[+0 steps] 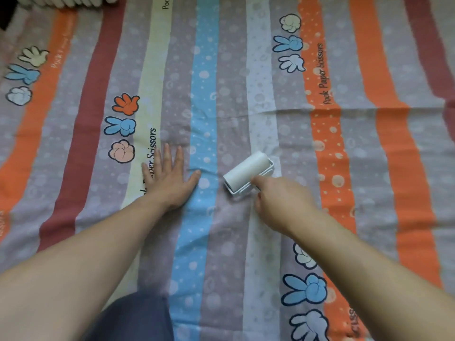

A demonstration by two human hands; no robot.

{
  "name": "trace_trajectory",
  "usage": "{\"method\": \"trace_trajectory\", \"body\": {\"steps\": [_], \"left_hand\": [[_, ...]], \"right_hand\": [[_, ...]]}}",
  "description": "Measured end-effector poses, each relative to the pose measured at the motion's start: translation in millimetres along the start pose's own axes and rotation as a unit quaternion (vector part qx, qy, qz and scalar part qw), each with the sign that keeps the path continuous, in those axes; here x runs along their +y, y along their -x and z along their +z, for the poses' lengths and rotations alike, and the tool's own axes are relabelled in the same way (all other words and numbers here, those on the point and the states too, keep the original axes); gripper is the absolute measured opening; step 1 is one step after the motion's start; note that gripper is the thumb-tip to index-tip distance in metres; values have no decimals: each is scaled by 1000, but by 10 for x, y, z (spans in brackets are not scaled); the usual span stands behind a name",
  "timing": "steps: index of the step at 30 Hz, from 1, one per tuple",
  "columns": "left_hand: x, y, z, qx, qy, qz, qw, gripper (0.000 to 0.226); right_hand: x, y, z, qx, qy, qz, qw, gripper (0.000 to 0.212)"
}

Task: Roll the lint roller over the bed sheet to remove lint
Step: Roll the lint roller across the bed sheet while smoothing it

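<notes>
**Lint roller on sheet, right of blue stripe; right hand gripping, left hand flat**

Item 1. The lint roller (247,172) lies with its white drum on the bed sheet (229,242), just right of the light-blue stripe (204,94) and not touching it. The drum sits at a slant, its far end pointing away from the stripe. A white frame runs along the drum's near side.

Item 2. The right hand (280,203) grips the roller from the side away from the stripe. Its fingers are curled round the handle, which is hidden inside the hand, and the forefinger is laid forward onto the frame.

Item 3. The left hand (170,178) rests palm down on the sheet, left of the stripe. Its fingers are straight and spread, and it holds nothing. The thumb tip reaches the stripe's left edge. The hand partly covers a line of printed lettering.

Item 4. A crease (295,110) crosses the sheet right of the stripe, beyond the roller.

Item 5. Printed hand motifs (123,129) stand left of the stripe, beyond the left hand.

Item 6. A knee in dark blue cloth (138,318) rests on the sheet at the near edge of view, just left of the stripe.
</notes>
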State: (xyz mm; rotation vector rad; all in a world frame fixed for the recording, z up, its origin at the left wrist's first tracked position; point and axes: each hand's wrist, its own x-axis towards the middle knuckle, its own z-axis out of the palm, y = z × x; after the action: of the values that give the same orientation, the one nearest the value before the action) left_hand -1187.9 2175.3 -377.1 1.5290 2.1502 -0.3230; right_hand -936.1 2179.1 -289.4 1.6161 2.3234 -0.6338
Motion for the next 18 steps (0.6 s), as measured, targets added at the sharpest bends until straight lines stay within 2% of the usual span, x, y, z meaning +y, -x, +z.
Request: {"method": "trace_trajectory", "body": {"steps": [2,4,9,12,15,18], "left_hand": [[233,80,16,-8,14,-35,999,92],[421,181,72,-7,43,-50,998,88],[686,423,209,-10,67,-48,997,76],[750,471,209,-7,86,-49,995,73],[764,494,185,-2,73,-25,997,73],[792,388,128,17,29,48,998,72]], "right_hand": [[125,191,83,3,-17,-5,1000,29],[240,309,114,4,-32,-9,999,30],[531,571,66,-2,-52,-31,998,31],[647,688,10,-31,-60,-35,997,31],[691,738,-225,-78,-62,-29,995,35],[734,748,-590,-137,-133,-11,982,38]]}}
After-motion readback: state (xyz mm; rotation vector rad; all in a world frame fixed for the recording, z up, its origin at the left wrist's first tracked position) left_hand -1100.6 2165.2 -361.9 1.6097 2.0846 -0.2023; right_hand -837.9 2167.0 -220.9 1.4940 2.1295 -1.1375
